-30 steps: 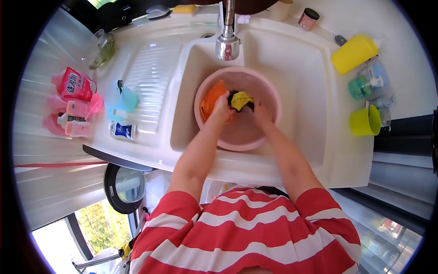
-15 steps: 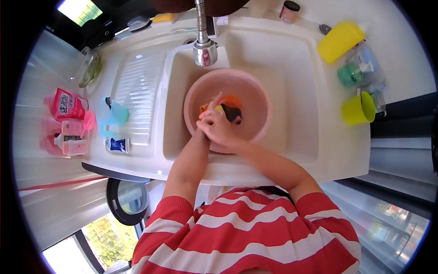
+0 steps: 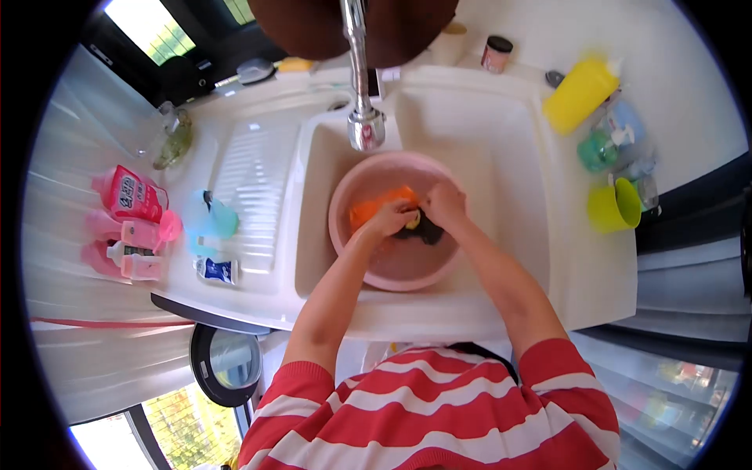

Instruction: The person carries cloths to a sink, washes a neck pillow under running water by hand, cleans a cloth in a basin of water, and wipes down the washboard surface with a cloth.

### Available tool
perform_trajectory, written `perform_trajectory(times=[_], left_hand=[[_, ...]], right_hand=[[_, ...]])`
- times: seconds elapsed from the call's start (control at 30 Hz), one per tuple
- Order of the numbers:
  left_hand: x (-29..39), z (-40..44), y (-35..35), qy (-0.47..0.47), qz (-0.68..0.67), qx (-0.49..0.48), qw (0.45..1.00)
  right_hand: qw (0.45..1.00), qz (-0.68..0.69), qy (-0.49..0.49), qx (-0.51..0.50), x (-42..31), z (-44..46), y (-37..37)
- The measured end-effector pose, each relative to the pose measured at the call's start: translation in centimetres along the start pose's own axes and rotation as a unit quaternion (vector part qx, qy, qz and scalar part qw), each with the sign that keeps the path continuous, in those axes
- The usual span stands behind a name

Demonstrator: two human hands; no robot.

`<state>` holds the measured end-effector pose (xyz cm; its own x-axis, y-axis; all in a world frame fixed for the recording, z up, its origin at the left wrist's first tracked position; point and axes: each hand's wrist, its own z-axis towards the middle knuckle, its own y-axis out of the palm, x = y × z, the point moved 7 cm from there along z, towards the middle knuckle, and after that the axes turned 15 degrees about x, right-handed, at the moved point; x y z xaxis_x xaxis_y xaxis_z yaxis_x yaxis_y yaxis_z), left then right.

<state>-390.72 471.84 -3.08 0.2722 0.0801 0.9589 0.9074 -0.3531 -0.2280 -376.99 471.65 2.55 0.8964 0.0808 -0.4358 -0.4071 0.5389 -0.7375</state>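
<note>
A round pink basin (image 3: 392, 283) stands in the sink, with what looks like water in it. Inside it my left hand (image 3: 392, 218) is closed on a dark cloth (image 3: 427, 232) with a small yellow patch by the fingertips. My right hand (image 3: 445, 206), near the basin's right side, pinches the same dark cloth from the other end; its fingertips are partly hidden. Behind and left of my left hand lies an orange cloth (image 3: 374, 206), spread in the basin. Whether the two cloths are joined I cannot tell.
The faucet (image 3: 366, 125) hangs just behind the basin. On the left ledge are pink detergent bottles (image 3: 133, 196), a light-blue container (image 3: 223, 219) and a blue-and-white tube (image 3: 216, 271). To the right stand a yellow bottle (image 3: 580, 94), a green pump bottle (image 3: 598, 151) and a lime cup (image 3: 615, 205).
My hands were pressed together over the cloths; now they are apart, holding the dark cloth between them. The orange cloth is more spread out. The view has shifted slightly.
</note>
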Motion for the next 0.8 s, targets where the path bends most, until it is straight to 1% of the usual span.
perform_trajectory(times=[0.03, 0.07, 0.1, 0.13, 0.17, 0.2, 0.23, 0.27, 0.3, 0.37, 0.4, 0.43, 0.47, 0.5, 0.53, 0.6, 0.63, 0.7, 0.77, 0.8], left_hand=[[1.4, 0.3, -1.4, 0.014, 0.032, -0.028, 0.999], [4.6, 0.5, -4.3, -0.028, 0.078, 0.028, 0.996], [7.5, 1.3, -7.6, -0.071, 0.122, 0.085, 0.986], [-1.2, 9.0, -12.0, -0.049, -0.263, 0.141, 0.953], [14.0, 5.6, -16.4, 0.113, -0.18, 0.279, 0.936], [17.6, 6.0, -18.6, 0.131, -0.211, 0.284, 0.926], [21.0, 6.1, -20.5, 0.134, -0.253, 0.341, 0.896], [23.7, 6.9, -21.9, 0.139, -0.32, 0.357, 0.866], [26.5, 6.8, -21.8, 0.143, -0.355, 0.347, 0.856], [27.3, 12.0, -22.5, 0.207, -0.424, 0.269, 0.84], [28.0, 13.5, -22.7, 0.239, -0.454, 0.228, 0.827], [28.8, 12.9, -21.7, 0.245, -0.483, 0.227, 0.809], [28.6, 11.8, -19.9, 0.144, -0.592, 0.202, 0.767], [28.0, 12.3, -19.7, 0.111, -0.603, 0.233, 0.755], [27.1, 12.8, -19.5, 0.074, -0.611, 0.264, 0.742], [27.2, 11.8, -19.9, 0.065, -0.587, 0.378, 0.713], [26.9, 11.6, -20.4, 0.059, -0.562, 0.44, 0.698], [26.5, 10.6, -21.1, 0.031, -0.513, 0.555, 0.654], [26.4, 10.6, -21.4, 0.031, -0.517, 0.566, 0.642], [26.2, 10.6, -21.5, 0.03, -0.516, 0.571, 0.638]], right_hand=[[0.996, 0.049, -0.01, 0.07, -0.1, 1.3, -1.2], [0.985, 0.099, -0.02, 0.137, -0.3, 2.4, -2.3], [0.977, 0.165, 0.059, 0.12, -0.3, 4.9, -4.0], [0.958, 0.231, 0.138, 0.101, -1.0, 8.3, -6.4], [0.916, 0.331, 0.132, 0.183, -2.3, 12.9, -9.5], [0.86, 0.422, 0.13, 0.256, -3.0, 16.4, -12.0], [0.825, 0.471, 0.205, 0.235, -3.7, 18.8, -12.7], [0.782, 0.516, 0.277, 0.212, -4.3, 20.3, -12.5], [0.755, 0.55, 0.291, 0.207, -5.0, 21.3, -11.7], [0.697, 0.617, 0.31, 0.191, -6.1, 23.8, -8.8], [0.629, 0.718, 0.218, 0.203, -6.1, 25.8, -6.2], [0.554, 0.777, 0.23, 0.192, -7.8, 25.6, -6.0], [0.474, 0.828, 0.241, 0.177, -9.8, 24.7, -6.1], [0.458, 0.829, 0.267, 0.178, -10.9, 24.4, -6.3], [0.463, 0.801, 0.319, 0.207, -11.1, 24.2, -6.4], [0.469, 0.727, 0.425, 0.266, -10.7, 23.2, -6.4], [0.458, 0.683, 0.492, 0.286, -10.5, 22.4, -6.3], [0.439, 0.7, 0.471, 0.308, -10.1, 22.8, -5.3], [0.421, 0.711, 0.458, 0.328, -9.9, 23.1, -4.8], [0.416, 0.719, 0.454, 0.322, -9.8, 23.3, -4.4]])
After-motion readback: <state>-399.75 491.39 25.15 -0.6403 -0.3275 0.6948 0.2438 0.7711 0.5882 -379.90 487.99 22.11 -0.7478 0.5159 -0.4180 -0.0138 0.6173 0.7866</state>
